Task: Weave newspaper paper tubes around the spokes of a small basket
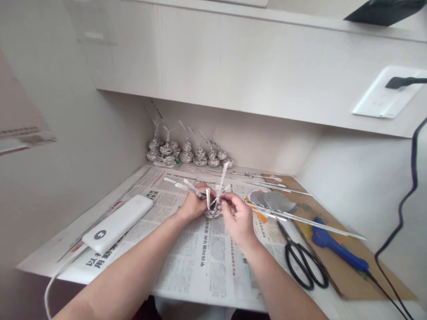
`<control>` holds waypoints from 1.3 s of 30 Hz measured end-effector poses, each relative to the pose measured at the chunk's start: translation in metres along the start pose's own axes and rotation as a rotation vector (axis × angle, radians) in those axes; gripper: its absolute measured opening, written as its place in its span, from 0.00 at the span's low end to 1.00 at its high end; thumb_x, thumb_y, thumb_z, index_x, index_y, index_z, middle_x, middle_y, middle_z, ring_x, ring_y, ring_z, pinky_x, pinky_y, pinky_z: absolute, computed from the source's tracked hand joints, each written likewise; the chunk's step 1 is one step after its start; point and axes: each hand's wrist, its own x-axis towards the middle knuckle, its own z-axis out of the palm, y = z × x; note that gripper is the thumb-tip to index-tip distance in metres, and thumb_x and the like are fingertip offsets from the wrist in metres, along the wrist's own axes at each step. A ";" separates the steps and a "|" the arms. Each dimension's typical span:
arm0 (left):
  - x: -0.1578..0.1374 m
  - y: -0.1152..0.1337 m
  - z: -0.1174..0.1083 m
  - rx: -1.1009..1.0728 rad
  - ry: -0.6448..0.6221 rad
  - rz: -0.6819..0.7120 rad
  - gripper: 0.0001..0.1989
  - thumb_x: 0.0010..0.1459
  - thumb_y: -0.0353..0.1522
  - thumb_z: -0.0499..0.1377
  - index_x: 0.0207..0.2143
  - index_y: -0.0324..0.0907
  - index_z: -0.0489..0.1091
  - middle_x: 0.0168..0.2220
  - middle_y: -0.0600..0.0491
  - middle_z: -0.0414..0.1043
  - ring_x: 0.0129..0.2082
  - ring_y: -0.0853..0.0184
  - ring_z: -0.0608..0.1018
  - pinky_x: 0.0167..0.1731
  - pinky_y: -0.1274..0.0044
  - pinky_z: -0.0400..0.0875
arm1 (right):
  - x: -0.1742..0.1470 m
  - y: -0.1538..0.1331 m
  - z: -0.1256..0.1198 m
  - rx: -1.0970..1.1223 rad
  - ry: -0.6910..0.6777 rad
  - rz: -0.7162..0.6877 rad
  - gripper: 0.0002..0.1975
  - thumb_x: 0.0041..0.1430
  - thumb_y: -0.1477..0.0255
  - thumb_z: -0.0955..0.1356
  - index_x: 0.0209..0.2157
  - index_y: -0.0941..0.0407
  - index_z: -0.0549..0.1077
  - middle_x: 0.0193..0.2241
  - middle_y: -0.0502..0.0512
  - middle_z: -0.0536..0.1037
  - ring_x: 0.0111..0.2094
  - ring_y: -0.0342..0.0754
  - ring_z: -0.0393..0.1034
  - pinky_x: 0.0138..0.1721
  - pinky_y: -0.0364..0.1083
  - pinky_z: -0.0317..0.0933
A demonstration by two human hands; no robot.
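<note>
Over spread newspaper (180,275), a small woven paper piece (212,213) sits between the left hand (195,204), gripping its left side, and the right hand (238,218), pinching its right edge.

A: Readable text?
B: Newspaper (187,266): big black Chinese characters, "以" and "用勤" at its left edge, "生活" higher up. Small columns too blurry.
A: White device (128,218)?
B: Round dark logo (100,234), pale mark inside, S or 5, can't tell.
A: Wall sheet (18,102), left?
B: Printed line, illegible.
</note>
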 end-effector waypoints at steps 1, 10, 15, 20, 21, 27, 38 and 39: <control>0.000 -0.003 0.002 0.002 0.018 -0.002 0.05 0.52 0.28 0.60 0.25 0.40 0.76 0.27 0.51 0.70 0.30 0.67 0.74 0.34 0.75 0.70 | 0.001 0.002 -0.001 -0.011 0.050 0.069 0.07 0.58 0.74 0.64 0.38 0.54 0.73 0.33 0.53 0.79 0.32 0.45 0.74 0.35 0.43 0.67; 0.000 -0.002 0.006 -0.014 0.098 -0.074 0.06 0.49 0.23 0.59 0.26 0.40 0.75 0.28 0.52 0.72 0.32 0.68 0.75 0.38 0.76 0.68 | 0.001 0.001 -0.008 -0.609 -0.120 0.203 0.16 0.54 0.54 0.67 0.27 0.52 0.76 0.21 0.50 0.77 0.24 0.47 0.70 0.27 0.44 0.57; -0.001 0.002 0.006 -0.059 0.105 -0.124 0.03 0.50 0.26 0.59 0.27 0.39 0.73 0.29 0.52 0.74 0.31 0.68 0.76 0.35 0.77 0.69 | 0.003 0.014 -0.002 -0.373 -0.052 0.354 0.19 0.51 0.54 0.69 0.38 0.53 0.77 0.25 0.50 0.79 0.25 0.47 0.72 0.30 0.44 0.61; -0.003 0.006 0.007 -0.095 0.052 -0.148 0.06 0.48 0.26 0.59 0.31 0.39 0.73 0.30 0.52 0.76 0.30 0.67 0.76 0.32 0.77 0.71 | 0.004 0.024 0.004 -0.198 0.002 0.356 0.16 0.52 0.60 0.69 0.38 0.54 0.77 0.26 0.51 0.80 0.24 0.46 0.72 0.29 0.43 0.63; -0.003 0.007 0.007 -0.088 0.045 -0.151 0.06 0.48 0.26 0.59 0.31 0.39 0.73 0.30 0.52 0.76 0.30 0.67 0.77 0.32 0.77 0.71 | 0.004 0.024 0.004 -0.192 -0.003 0.364 0.15 0.52 0.59 0.69 0.38 0.54 0.77 0.26 0.51 0.80 0.25 0.47 0.72 0.29 0.43 0.63; -0.003 0.017 0.003 -0.047 0.032 -0.204 0.09 0.47 0.27 0.59 0.33 0.38 0.74 0.30 0.52 0.77 0.30 0.66 0.78 0.33 0.77 0.72 | 0.003 0.021 0.002 -0.297 -0.046 0.377 0.15 0.51 0.60 0.69 0.37 0.54 0.79 0.22 0.51 0.79 0.24 0.47 0.71 0.26 0.43 0.60; 0.002 0.021 -0.006 0.114 0.010 -0.401 0.09 0.45 0.30 0.63 0.32 0.40 0.78 0.29 0.51 0.80 0.30 0.63 0.79 0.31 0.76 0.71 | 0.009 0.030 0.013 -0.198 -0.014 0.214 0.18 0.49 0.73 0.66 0.44 0.54 0.76 0.30 0.50 0.78 0.26 0.43 0.67 0.31 0.42 0.62; 0.002 0.022 -0.006 0.106 -0.001 -0.405 0.10 0.45 0.30 0.63 0.32 0.39 0.78 0.29 0.51 0.80 0.30 0.63 0.79 0.31 0.76 0.71 | 0.009 0.031 0.013 -0.170 -0.014 0.224 0.19 0.49 0.73 0.66 0.45 0.53 0.76 0.31 0.50 0.78 0.26 0.43 0.68 0.31 0.42 0.62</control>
